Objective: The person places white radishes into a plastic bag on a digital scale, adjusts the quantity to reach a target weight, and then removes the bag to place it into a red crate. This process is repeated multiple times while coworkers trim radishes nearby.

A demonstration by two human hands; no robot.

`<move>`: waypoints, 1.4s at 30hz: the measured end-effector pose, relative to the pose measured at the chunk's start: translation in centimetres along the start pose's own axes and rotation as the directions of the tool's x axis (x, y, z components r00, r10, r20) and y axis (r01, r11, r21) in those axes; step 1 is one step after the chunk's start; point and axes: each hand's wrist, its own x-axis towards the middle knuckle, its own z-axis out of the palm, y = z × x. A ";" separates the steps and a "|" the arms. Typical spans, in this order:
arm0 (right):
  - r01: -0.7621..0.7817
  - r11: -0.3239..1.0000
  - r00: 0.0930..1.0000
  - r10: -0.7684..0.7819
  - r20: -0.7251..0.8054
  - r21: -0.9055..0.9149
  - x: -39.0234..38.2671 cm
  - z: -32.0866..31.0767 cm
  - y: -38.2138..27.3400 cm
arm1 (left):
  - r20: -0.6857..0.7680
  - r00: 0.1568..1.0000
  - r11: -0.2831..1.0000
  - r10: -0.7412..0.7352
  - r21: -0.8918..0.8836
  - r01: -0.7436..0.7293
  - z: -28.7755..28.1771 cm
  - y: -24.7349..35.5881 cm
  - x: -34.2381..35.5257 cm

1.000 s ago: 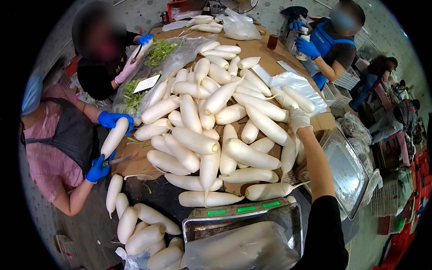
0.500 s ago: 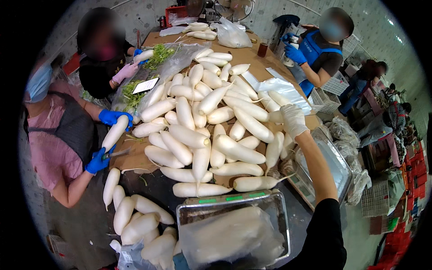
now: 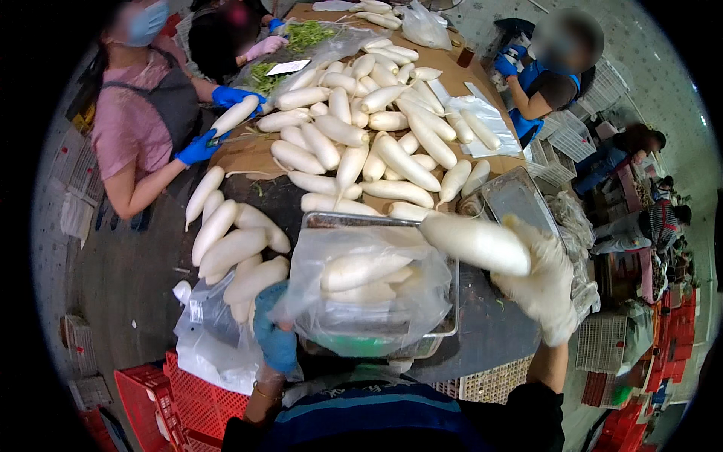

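Note:
My right hand [image 3: 541, 282], in a white glove smeared by motion, holds a white daikon radish [image 3: 478, 242] by one end. The radish hangs tilted over the right rim of a clear-walled tray [image 3: 454, 316]. In that tray lies a clear plastic bag [image 3: 376, 316] with several daikons [image 3: 361, 271] inside. My left hand [image 3: 274, 328], in a blue glove, is closed on the bag's near left edge. Beyond the tray, a large pile of daikons [image 3: 410, 162] covers the cardboard.
More daikons [image 3: 233, 252] lie at the left by a plastic sheet [image 3: 218, 339]. A second tray [image 3: 520, 200] stands at the right. Co-workers in gloves [image 3: 199, 147] stand at the left and far right. Red crates [image 3: 203, 399] sit below at the left.
My right hand has come back from the pile toward me, bringing a daikon to the tray. My left hand has come into view at the bag. The view has shifted too.

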 end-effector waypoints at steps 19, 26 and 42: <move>0.368 0.914 0.928 -0.350 -0.131 0.170 -9.5 15.4 -3.0 | 0.043 0.999 1.000 0.002 -0.002 -0.002 -2.2 8.1 -2.5; 0.214 0.825 0.883 0.067 -0.465 0.524 -10.8 8.8 -1.0 | -0.029 0.994 0.994 0.108 0.026 -0.108 -4.8 8.6 -3.1; -0.213 0.686 0.917 0.386 -0.101 0.696 -10.4 16.4 0.1 | 0.201 0.968 0.849 0.151 0.475 -0.231 -0.8 6.1 0.2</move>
